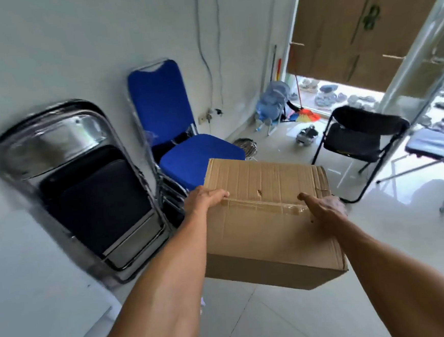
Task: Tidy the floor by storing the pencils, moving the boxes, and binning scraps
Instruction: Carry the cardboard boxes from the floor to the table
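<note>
Left hand (pixel 207 197): fingers (pixel 221 195) lying flat and together over the near-left top edge of the cardboard box (pixel 268 226), thumb side out of sight below the edge (so cannot tell whether wrapped under or merely pressed against the left face). Right hand (pixel 325 206): fingers (pixel 303 196) together, laid on the top at the near-right end of the taped seam (pixel 261 205), palm against the right side. No pinch on either side; apparently a clamp between two palms.

Box position: between the two hands, clear of the floor (pixel 254 325), carried at arm's length. Long axis crosswise, running from left fingers to right fingers, tilted slightly clockwise in view. Both hands about equally advanced; the left touches the box a little farther away from the body.

Beyond the left fingers, just past the box's far-left corner: blue chair (pixel 175 134), seat partly hidden by the box. Further left of the left fingers: folded black chairs (pixel 95 194) leaning on the wall. Beyond and right of the right fingers, well apart: an open black chair (pixel 356 139).

Judgement: box-moving step in progress; likely set-down ahead and left. Risk: slip from the palm clamp if the box is heavy.
</note>
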`<state>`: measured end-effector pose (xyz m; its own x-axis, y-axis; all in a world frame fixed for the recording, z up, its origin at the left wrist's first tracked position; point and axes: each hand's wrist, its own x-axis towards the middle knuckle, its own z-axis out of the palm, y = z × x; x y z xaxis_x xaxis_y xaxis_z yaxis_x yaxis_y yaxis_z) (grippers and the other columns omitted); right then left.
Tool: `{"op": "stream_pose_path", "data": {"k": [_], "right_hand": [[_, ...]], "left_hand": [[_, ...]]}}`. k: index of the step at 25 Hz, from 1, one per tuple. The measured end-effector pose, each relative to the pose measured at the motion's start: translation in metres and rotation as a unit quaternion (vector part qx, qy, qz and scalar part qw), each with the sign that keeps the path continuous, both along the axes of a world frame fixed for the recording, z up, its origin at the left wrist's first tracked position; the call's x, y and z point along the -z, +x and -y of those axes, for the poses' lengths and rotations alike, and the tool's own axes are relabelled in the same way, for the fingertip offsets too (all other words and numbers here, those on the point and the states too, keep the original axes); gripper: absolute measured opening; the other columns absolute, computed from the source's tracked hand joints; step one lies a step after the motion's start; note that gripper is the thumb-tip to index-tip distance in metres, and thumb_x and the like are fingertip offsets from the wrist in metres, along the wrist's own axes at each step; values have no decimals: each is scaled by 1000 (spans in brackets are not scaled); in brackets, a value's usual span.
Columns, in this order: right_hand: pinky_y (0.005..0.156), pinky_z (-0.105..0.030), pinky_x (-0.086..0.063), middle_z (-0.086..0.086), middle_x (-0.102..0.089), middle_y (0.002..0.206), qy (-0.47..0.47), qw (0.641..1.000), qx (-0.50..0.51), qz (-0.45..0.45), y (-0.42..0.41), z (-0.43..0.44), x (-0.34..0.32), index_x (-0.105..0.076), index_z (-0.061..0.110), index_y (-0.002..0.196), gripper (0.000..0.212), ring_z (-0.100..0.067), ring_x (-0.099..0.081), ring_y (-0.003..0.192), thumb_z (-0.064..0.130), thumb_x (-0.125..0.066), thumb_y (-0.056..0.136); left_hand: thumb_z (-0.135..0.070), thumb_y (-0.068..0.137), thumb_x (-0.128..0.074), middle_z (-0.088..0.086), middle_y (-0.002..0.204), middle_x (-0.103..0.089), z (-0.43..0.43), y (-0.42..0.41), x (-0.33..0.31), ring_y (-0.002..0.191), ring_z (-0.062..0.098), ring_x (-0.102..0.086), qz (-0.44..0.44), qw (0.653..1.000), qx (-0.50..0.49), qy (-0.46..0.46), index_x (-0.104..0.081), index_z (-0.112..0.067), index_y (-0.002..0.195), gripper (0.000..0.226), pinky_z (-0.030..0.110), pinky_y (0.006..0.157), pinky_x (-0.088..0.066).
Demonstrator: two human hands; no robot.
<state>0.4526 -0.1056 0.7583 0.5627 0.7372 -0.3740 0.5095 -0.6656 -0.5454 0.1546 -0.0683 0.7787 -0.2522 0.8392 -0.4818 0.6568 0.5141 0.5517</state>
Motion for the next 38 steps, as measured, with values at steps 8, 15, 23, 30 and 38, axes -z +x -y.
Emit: {"op": "stream_pose_path", "data": {"k": [8,15,23,30,38], "right_hand": [[98,-42,-45,-18,-52,140,78,986,-147,10,-159,62,-181,-50,7,138,90,-38,-52,121,68,-66,74],[98,-42,-44,-15,-56,135,128,934,-323,87,-355,170,-271,-57,12,135,79,-37,-52,122,68,-58,79],[88,-38,-46,-15,-59,133,169,844,-506,50,-658,354,-276,-62,10,128,82,-36,-55,120,69,-61,71],[73,-33,-42,-11,-64,119,168,742,-648,-31,-902,552,-267,-65,13,117,77,-32,-60,109,69,-66,64],[73,-31,-42,-10,-65,118,143,639,-753,-69,-1145,772,-240,-64,11,117,76,-30,-62,109,66,-67,66]], "left_hand": [[-68,67,-71,7,136,-59,132,-160,-168,122,31,-58,-72,989,-88,95,-56,-17,133,84,36,91,-48],[-61,65,-76,10,136,-57,314,-342,-264,121,32,-57,-129,963,-177,159,-54,-15,133,85,36,84,-47],[-59,66,-74,6,129,-60,613,-578,-280,116,30,-59,-160,902,-375,143,-56,-18,130,78,33,77,-44],[-63,63,-74,5,129,-61,880,-724,-275,114,29,-60,-184,806,-554,102,-57,-19,127,80,31,75,-44],[-63,62,-74,11,127,-63,1128,-877,-248,107,34,-63,-194,716,-668,50,-62,-13,122,79,39,92,-53]]}}
